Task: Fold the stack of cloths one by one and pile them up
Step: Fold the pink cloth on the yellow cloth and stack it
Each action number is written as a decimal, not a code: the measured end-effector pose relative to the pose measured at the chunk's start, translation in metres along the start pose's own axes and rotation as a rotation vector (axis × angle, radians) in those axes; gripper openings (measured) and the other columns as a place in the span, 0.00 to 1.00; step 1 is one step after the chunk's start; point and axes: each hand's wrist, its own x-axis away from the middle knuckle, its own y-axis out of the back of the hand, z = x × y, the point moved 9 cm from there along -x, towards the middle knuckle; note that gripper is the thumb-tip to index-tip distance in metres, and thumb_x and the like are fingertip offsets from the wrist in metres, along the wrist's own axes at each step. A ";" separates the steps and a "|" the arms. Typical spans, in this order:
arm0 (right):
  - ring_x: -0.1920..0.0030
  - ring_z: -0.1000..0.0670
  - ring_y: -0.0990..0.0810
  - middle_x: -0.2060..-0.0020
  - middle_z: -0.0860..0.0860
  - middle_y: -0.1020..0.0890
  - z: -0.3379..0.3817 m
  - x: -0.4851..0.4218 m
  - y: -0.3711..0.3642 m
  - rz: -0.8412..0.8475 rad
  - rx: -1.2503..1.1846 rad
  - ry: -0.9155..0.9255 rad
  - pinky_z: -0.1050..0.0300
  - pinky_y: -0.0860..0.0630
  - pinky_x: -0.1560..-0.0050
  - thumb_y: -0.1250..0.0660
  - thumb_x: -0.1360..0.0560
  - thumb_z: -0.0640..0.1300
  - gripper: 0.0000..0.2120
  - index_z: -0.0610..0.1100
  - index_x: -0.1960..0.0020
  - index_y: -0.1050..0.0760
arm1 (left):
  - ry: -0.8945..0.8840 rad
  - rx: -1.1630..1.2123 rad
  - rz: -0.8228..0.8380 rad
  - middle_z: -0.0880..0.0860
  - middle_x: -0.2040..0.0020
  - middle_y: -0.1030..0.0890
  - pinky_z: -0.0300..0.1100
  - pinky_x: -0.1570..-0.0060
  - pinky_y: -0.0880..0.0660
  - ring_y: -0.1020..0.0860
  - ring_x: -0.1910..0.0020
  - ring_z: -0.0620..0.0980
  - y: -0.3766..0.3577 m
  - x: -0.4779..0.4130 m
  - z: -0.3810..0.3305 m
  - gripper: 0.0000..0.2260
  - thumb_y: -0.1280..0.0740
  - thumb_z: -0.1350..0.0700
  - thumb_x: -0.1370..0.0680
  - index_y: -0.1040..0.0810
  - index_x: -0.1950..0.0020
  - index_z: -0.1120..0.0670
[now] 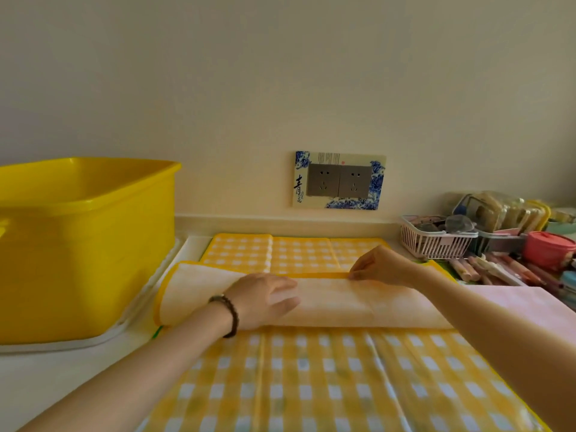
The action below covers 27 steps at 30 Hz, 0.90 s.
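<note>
A pale wall (pixel 280 73) fills the upper half of the frame, with a blue-and-white decorated socket plate (pixel 339 180) at its centre, above a white counter (pixel 46 378). At the left a yellow tub (pixel 78 260) stands on a white tray (pixel 137 319). Across the lower centre lies a yellow checked cloth (pixel 311 385), its far part turned back toward the viewer so that a pale underside flap (pixel 343 304) with a yellow border crosses the middle of the frame. The left hand (pixel 265 297), with a beaded bracelet (pixel 232 316) on the wrist, presses flat on this flap with fingers spread and straight. The right hand (pixel 383 266) pinches the flap's far yellow edge between thumb and fingertips. Just behind it lies a folded checked cloth (pixel 296 252). A pink cloth (pixel 514 300) lies at the right under the forearm, near a white basket (pixel 436 241) and a pink lidded container (pixel 548 247).
</note>
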 end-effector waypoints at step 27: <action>0.30 0.51 0.34 0.31 0.52 0.30 0.057 -0.004 -0.100 -0.181 0.177 0.122 0.60 0.41 0.32 0.44 0.20 0.47 0.18 0.48 0.31 0.32 | 0.159 -0.099 0.124 0.46 0.22 0.54 0.52 0.26 0.58 0.57 0.23 0.47 -0.062 -0.028 0.035 0.24 0.55 0.40 0.19 0.51 0.24 0.42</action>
